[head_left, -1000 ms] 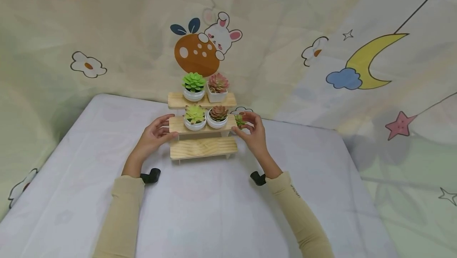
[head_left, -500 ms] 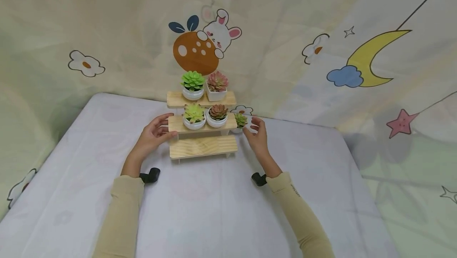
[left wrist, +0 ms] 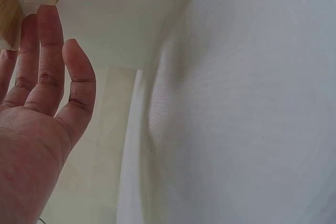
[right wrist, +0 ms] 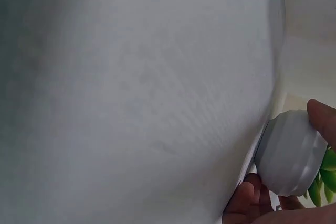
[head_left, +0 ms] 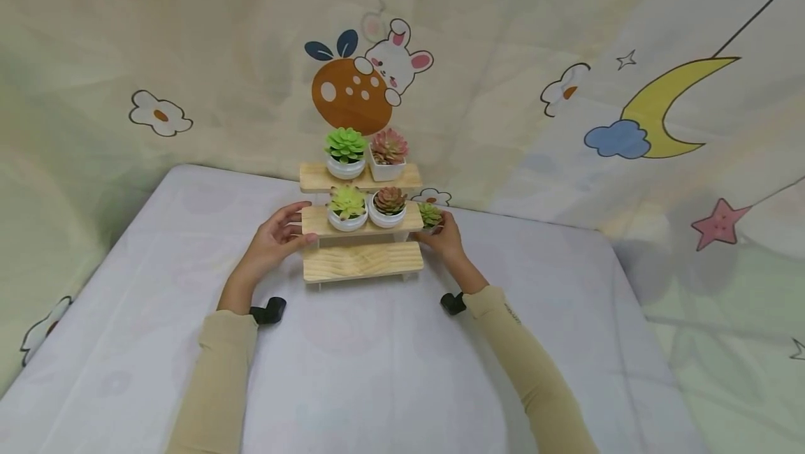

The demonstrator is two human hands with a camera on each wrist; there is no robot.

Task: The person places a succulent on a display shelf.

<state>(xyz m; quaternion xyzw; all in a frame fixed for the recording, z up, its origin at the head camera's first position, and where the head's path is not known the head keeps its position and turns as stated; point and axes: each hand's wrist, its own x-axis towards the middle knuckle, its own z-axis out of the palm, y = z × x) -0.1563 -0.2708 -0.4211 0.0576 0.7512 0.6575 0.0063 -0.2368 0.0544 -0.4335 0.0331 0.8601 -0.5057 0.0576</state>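
Observation:
A three-tier wooden stand [head_left: 363, 262] stands at the back of the white-covered table. My left hand [head_left: 277, 236] is at the left end of its middle board, thumb at the front edge and forefinger at the back. In the left wrist view, other fingers [left wrist: 51, 51] are loosely bent beside the wood. Beside the stand's right end, my right hand [head_left: 446, 239] grips a green potted succulent [head_left: 430, 215], partly hidden behind the boards. In the right wrist view, thumb and fingers hold its white ribbed pot [right wrist: 291, 153], close to the tablecloth.
The middle board holds a yellow-green succulent [head_left: 347, 208] and a brown one [head_left: 388, 206] in round white pots. On the top board are a bright green succulent [head_left: 345, 152] and a pink one [head_left: 388, 154] in a square pot. A printed curtain [head_left: 490, 105] hangs behind the table [head_left: 377, 370].
My right hand has let go of the middle board's right end, drawn back, then reached in and taken hold of the green potted succulent. My left hand stays at the stand.

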